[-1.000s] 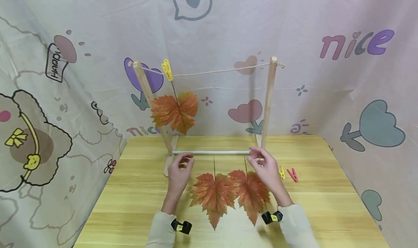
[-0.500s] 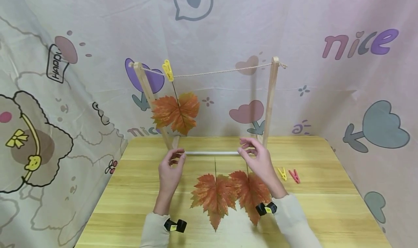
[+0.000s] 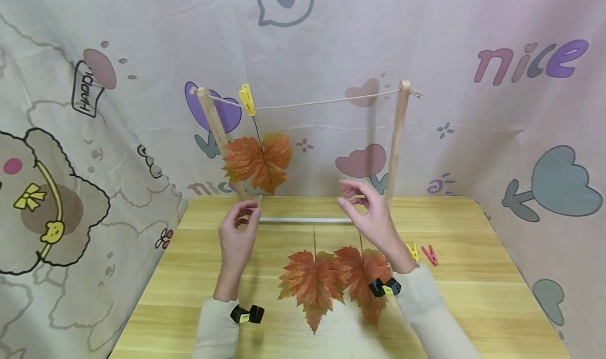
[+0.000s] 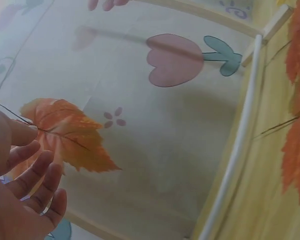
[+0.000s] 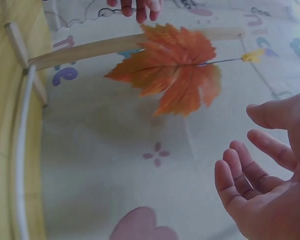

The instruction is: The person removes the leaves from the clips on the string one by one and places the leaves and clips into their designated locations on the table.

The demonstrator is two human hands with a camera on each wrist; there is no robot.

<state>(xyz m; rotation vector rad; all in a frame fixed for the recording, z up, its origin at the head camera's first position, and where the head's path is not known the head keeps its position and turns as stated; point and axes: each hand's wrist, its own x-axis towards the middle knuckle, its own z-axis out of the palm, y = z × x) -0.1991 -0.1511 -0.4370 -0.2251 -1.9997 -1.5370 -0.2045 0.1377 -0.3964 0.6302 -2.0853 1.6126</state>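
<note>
My left hand is raised near the foot of the wooden frame's left post, its fingers loosely bent around nothing. To the right, my right hand hovers in front of the white crossbar, thumb and fingers apart and holding nothing. An orange maple leaf hangs by its stem from a yellow clothespin on the string. In the right wrist view the hanging leaf is apart from both hands. Two more maple leaves, one left and one right, lie on the table.
A yellow clothespin and a pink-red clothespin lie right of my right forearm. The frame's right post stands behind that hand. A printed curtain backs the wooden table.
Both hands have risen a little and shifted left, the left hand toward the left post. Hanging leaf, table leaves and clothespins stay put; the head view has shifted slightly.
</note>
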